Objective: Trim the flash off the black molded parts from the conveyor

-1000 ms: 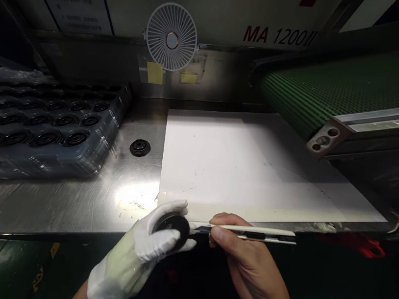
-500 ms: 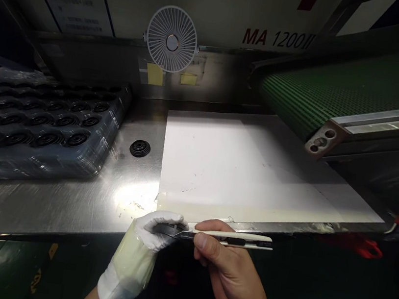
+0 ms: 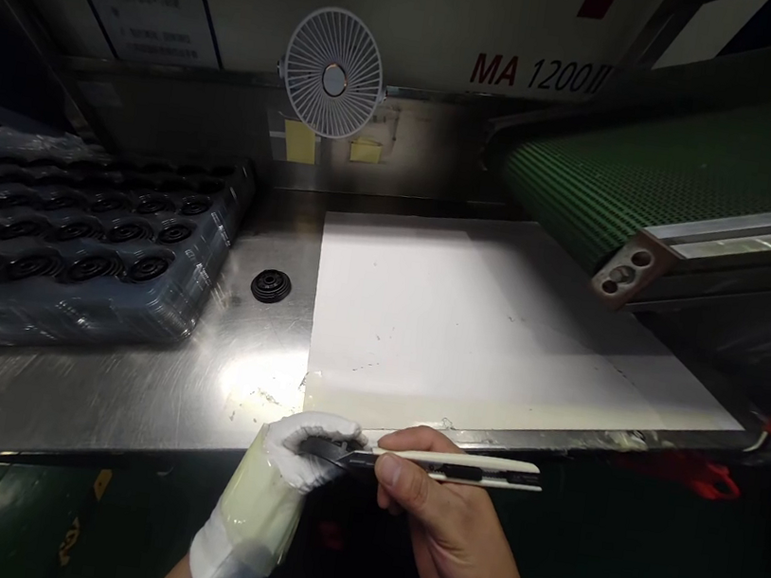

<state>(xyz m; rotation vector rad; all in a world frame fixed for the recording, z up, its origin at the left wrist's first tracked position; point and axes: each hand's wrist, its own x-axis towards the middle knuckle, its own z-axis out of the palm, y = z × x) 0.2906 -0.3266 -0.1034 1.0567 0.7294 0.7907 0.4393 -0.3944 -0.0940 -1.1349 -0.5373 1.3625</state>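
Observation:
My left hand (image 3: 305,450), in a white glove with yellowish tape around the wrist, is closed around a dark part (image 3: 318,449). Only some of that black, curved piece shows between the fingers. Bare, my right hand (image 3: 443,517) grips a white-handled utility knife (image 3: 475,469) with a black slider between thumb and fingers. The knife's dark front end points left and meets the part in the glove; its blade cannot be made out clearly. Beyond my left hand, a black ribbed round part (image 3: 271,285) sits on the metal bench (image 3: 198,397).
Stacked clear plastic trays (image 3: 174,307) with several black round parts stand at left. A white sheet (image 3: 417,313) covers the bench's middle. A green conveyor belt (image 3: 658,184) overhangs at right. A white fan (image 3: 334,79) is at the back.
The knife has shifted slightly to the right and its rear end dips a little lower. Both hands have moved only slightly, still holding the same things.

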